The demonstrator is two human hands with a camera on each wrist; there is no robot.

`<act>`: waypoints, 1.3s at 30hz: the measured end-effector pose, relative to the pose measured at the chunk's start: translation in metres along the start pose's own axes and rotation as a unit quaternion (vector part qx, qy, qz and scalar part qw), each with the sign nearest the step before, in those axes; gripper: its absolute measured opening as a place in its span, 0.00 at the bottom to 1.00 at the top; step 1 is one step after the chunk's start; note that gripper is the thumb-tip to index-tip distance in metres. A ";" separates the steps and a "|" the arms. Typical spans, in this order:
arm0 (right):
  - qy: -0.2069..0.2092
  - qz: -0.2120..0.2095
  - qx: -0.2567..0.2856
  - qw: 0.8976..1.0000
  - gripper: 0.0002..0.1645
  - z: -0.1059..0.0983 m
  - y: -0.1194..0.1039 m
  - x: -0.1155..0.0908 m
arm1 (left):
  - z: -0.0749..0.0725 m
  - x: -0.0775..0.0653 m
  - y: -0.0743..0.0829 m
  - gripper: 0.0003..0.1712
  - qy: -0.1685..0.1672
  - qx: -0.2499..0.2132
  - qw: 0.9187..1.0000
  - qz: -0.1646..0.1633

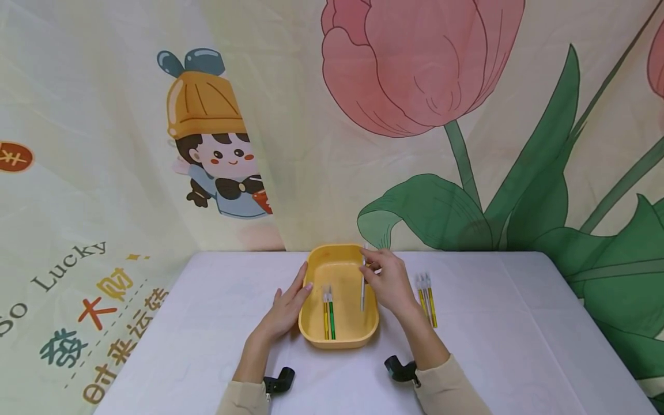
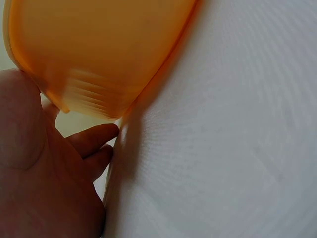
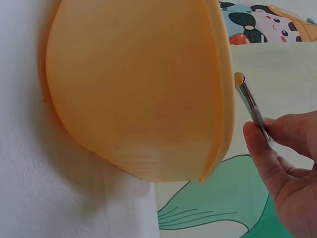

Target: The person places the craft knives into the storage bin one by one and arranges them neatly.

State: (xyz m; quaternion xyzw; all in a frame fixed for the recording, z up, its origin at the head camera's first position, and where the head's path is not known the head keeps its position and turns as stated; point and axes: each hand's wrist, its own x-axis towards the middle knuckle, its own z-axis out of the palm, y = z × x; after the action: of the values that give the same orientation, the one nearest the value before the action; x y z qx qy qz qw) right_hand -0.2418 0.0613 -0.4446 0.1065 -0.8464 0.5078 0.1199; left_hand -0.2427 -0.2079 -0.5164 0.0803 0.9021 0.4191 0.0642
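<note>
A yellow plastic tray (image 1: pixel 338 344) stands on the white table. My left hand (image 1: pixel 284 308) holds its left side, thumb at the rim and the other fingers along the outer wall. In the left wrist view, some fingers (image 2: pixel 96 139) are low beside the tray. Over the tray's right side, my right hand (image 1: pixel 386 279) pinches a slim silver pen-like tool (image 1: pixel 362 294) between thumb and fingertips. The right wrist view shows the tool's knurled section (image 3: pixel 256 113). Inside the tray lie a yellow pen-like tool (image 1: pixel 325 320) and a green one (image 1: pixel 332 320), side by side with pale, clear-looking ends.
Right of the tray, a few more pen-like tools (image 1: pixel 432 308), yellow and silver, lie together on the table (image 1: pixel 493 346). Behind the table hangs a cloth printed with a large tulip (image 1: pixel 425 63) and a cartoon figure. Each wrist carries a black camera mount (image 1: pixel 399 369).
</note>
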 end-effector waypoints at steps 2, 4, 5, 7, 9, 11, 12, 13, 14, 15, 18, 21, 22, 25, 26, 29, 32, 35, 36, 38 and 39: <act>0.001 -0.004 0.000 1.000 0.27 0.001 0.000 0.000 | 0.000 0.000 0.000 0.37 0.000 -0.001 1.000 0.000; 0.001 -0.009 -0.002 1.000 0.26 0.002 -0.001 -0.001 | 0.000 0.000 0.000 0.36 0.001 -0.002 1.000 -0.001; 0.001 -0.012 -0.003 1.000 0.26 0.003 -0.001 -0.001 | 0.000 0.000 0.000 0.37 0.000 -0.002 1.000 0.000; 0.001 -0.015 -0.006 1.000 0.26 0.004 -0.002 -0.001 | 0.000 0.000 0.000 0.37 0.000 -0.001 1.000 0.001; 0.000 -0.016 -0.005 1.000 0.26 0.004 -0.003 -0.002 | 0.000 0.000 0.000 0.37 0.000 -0.001 1.000 0.002; -0.002 -0.016 -0.003 1.000 0.26 0.006 -0.004 -0.002 | 0.000 0.000 0.000 0.38 0.000 0.000 1.000 0.002; -0.004 -0.015 -0.003 1.000 0.26 0.007 -0.004 -0.003 | 0.000 0.000 -0.001 0.38 0.000 0.000 1.000 0.001; -0.006 -0.016 -0.002 1.000 0.26 0.007 -0.005 -0.003 | 0.000 0.000 -0.001 0.37 0.000 0.000 1.000 0.001; -0.008 -0.017 -0.003 1.000 0.26 0.008 -0.005 -0.003 | 0.000 0.000 -0.001 0.37 0.000 0.000 1.000 0.001; -0.009 -0.018 -0.005 1.000 0.26 0.009 -0.005 -0.003 | 0.000 0.000 -0.001 0.37 0.000 0.000 1.000 0.000; -0.014 -0.021 -0.010 1.000 0.26 0.012 -0.006 -0.004 | 0.001 0.000 -0.001 0.37 0.000 0.000 1.000 -0.001; -0.020 -0.022 -0.010 1.000 0.26 0.015 -0.007 -0.004 | 0.001 0.000 0.000 0.37 0.000 0.001 1.000 0.000; -0.022 -0.023 -0.009 0.999 0.26 0.015 -0.007 -0.005 | 0.001 0.000 0.000 0.37 0.001 0.002 1.000 0.001; -0.029 -0.024 -0.010 0.999 0.26 0.017 -0.009 -0.006 | 0.001 0.000 0.000 0.37 0.002 0.002 1.000 0.003; -0.032 -0.024 -0.012 0.999 0.26 0.018 -0.009 -0.006 | 0.001 0.000 0.000 0.37 0.002 0.003 1.000 0.003; -0.037 -0.026 -0.019 0.999 0.26 0.019 -0.010 -0.006 | 0.001 0.000 0.000 0.37 0.002 0.001 1.000 0.006; -0.038 -0.029 -0.024 0.999 0.25 0.020 -0.011 -0.007 | 0.001 0.000 0.000 0.38 0.002 0.000 1.000 0.006; -0.040 -0.030 -0.029 0.998 0.25 0.021 -0.011 -0.007 | 0.001 0.000 0.001 0.37 0.004 -0.002 1.000 0.004; -0.041 -0.029 -0.030 0.998 0.25 0.022 -0.010 -0.007 | 0.001 0.001 0.001 0.37 0.004 -0.003 1.000 0.002; -0.044 -0.028 -0.033 0.998 0.25 0.023 -0.011 -0.007 | 0.001 0.001 0.001 0.36 0.005 -0.003 1.000 0.000; -0.045 -0.028 -0.035 0.998 0.25 0.023 -0.011 -0.007 | 0.001 0.001 0.001 0.36 0.005 -0.004 1.000 -0.002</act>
State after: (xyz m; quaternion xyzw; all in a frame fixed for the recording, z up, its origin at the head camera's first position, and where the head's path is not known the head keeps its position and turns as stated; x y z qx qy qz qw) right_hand -0.2340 0.0362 -0.4486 0.1482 -0.8648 0.4693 0.0995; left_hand -0.2432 -0.2065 -0.5168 0.0765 0.9010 0.4226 0.0606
